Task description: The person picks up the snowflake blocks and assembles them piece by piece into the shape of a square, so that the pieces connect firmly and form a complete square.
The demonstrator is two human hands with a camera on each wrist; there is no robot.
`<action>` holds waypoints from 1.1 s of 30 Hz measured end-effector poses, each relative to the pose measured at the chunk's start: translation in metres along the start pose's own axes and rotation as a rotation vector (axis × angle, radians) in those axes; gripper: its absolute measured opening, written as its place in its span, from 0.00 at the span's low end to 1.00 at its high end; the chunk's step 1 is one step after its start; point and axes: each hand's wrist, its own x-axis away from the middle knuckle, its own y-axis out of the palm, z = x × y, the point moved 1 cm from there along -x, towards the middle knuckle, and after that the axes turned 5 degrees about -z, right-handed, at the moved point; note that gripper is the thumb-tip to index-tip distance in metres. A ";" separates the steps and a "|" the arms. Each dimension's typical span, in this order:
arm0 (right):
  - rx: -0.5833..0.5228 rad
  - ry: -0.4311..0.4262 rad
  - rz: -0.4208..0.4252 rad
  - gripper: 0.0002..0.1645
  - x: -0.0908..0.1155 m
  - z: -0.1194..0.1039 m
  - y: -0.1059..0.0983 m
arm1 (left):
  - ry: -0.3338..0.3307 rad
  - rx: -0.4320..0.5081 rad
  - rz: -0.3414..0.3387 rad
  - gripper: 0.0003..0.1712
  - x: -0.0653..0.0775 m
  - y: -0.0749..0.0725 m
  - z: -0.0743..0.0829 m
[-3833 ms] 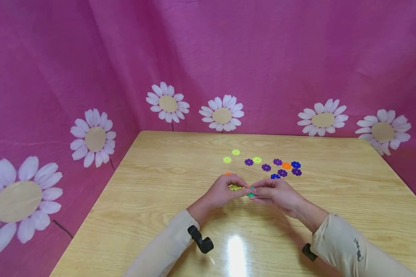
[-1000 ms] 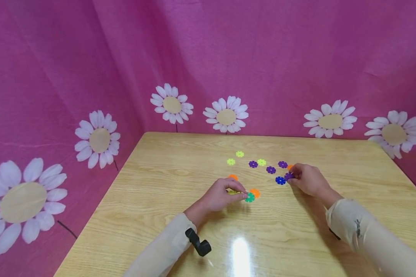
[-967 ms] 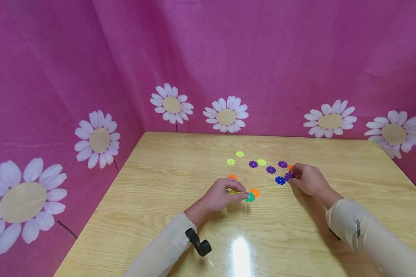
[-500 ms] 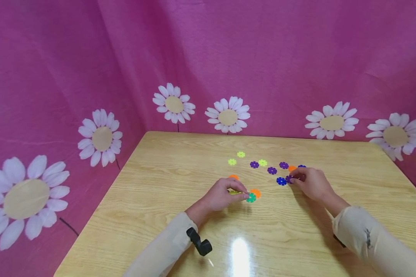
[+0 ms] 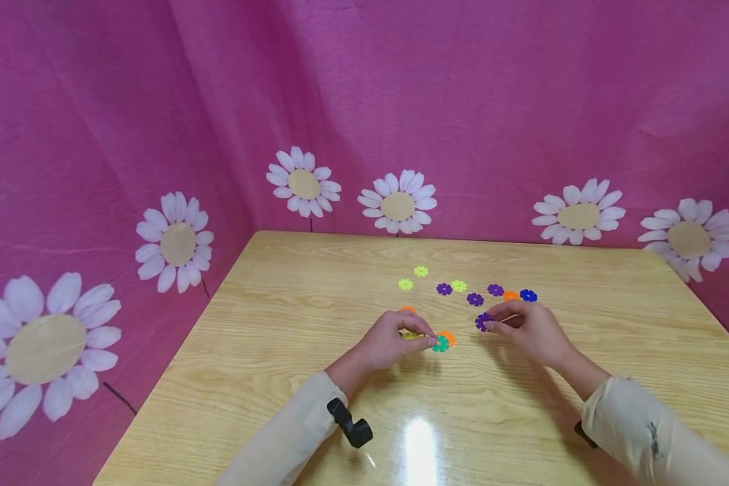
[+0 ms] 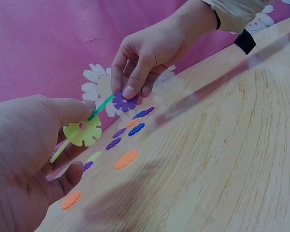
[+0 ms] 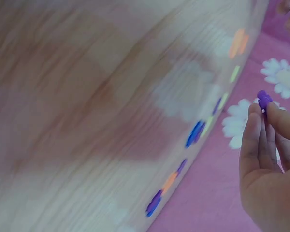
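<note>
In the head view my left hand (image 5: 395, 342) pinches a small chain of slotted flower-shaped discs, with a green disc (image 5: 441, 343) at its right end. Seen from the left wrist, this chain has a yellow disc (image 6: 82, 131) facing the camera, the green one edge-on, and another yellow piece (image 6: 59, 151) partly hidden by the fingers. My right hand (image 5: 534, 331) pinches a purple disc (image 5: 483, 322) between thumb and fingers, above the table. A short gap separates the purple disc from the green one.
On the wooden table (image 5: 291, 304) lie loose discs: an orange disc (image 5: 449, 337) partly behind the green one, another orange disc (image 5: 511, 295), a blue disc (image 5: 528, 295), a yellow-green disc (image 5: 421, 271) and several others. A pink curtain (image 5: 462, 101) with printed daisies borders the table.
My right hand left the chain, took the purple disc from the far-right group, and has moved back left, lifting it towards the left hand. The left hand stays nearly still, holding the chain.
</note>
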 end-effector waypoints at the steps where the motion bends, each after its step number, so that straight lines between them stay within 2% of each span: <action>1: -0.019 -0.011 0.000 0.11 0.001 -0.003 0.002 | -0.001 -0.001 0.003 0.06 0.000 0.000 0.000; 6: -0.149 -0.043 -0.034 0.12 0.007 -0.020 0.009 | -0.003 0.002 0.021 0.06 -0.001 0.000 -0.001; 14: -0.324 -0.025 -0.103 0.13 0.013 -0.039 0.018 | -0.002 0.017 0.050 0.04 -0.001 -0.001 -0.001; 22: -0.273 -0.089 -0.096 0.10 0.011 -0.044 0.023 | 0.015 0.038 0.057 0.05 -0.002 0.000 -0.003; 33: -0.226 -0.136 -0.078 0.08 0.012 -0.050 0.022 | -0.015 0.074 0.058 0.05 -0.001 0.000 -0.004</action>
